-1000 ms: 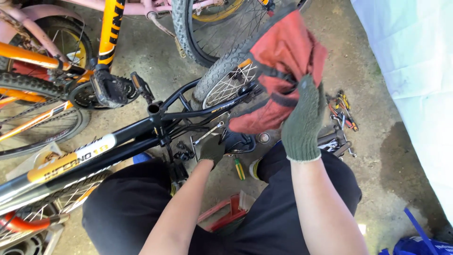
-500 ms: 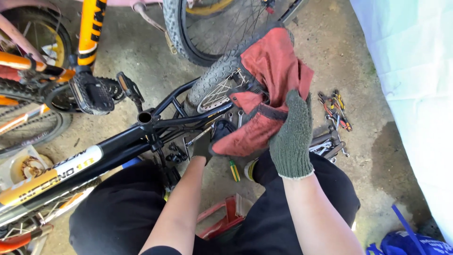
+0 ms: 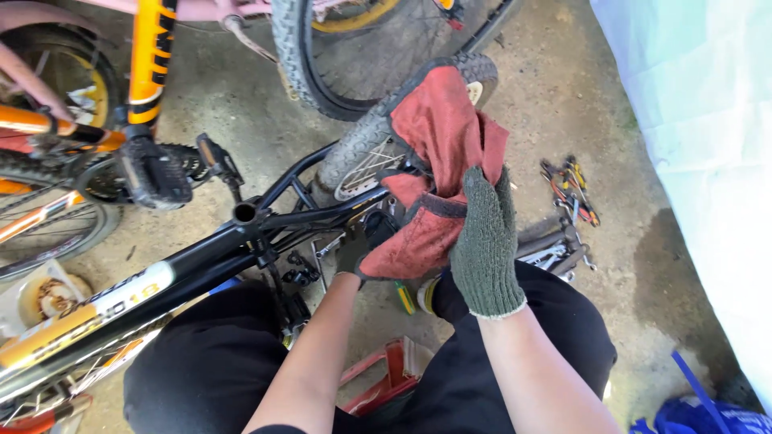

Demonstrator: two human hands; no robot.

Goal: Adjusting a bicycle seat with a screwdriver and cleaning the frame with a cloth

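Head view. At the centre of the frame the person's right hand (image 3: 485, 241), in a dark green knitted glove, lies flat against a red cloth glove (image 3: 430, 185). Its fingers (image 3: 482, 201) are stretched out along the cloth rather than curled, pressing on it more than gripping. The left hand (image 3: 358, 249) comes up from below, just left of centre. Most of it is hidden by the red cloth, so it cannot be told whether its fingers are clenched, though they seem to be at or inside the glove's dark-edged cuff (image 3: 438, 207).

The red cloth glove hangs in folds between the two hands, in front of the knobbly rear tyre (image 3: 362, 141) of a black bicycle frame (image 3: 201, 257) that runs from centre to lower left. It looks light, soft and limp, and would probably sag and bunch wherever it is let go. The stitched cuff appears to be its firmest part and the likeliest place for a sure hold. Its weave looks rough rather than slippery.

At the right, small hand tools (image 3: 569, 189) lie on the concrete floor (image 3: 555, 96). An orange bicycle (image 3: 149, 64) stands at upper left, and a pale sheet (image 3: 700, 128) fills the right edge.
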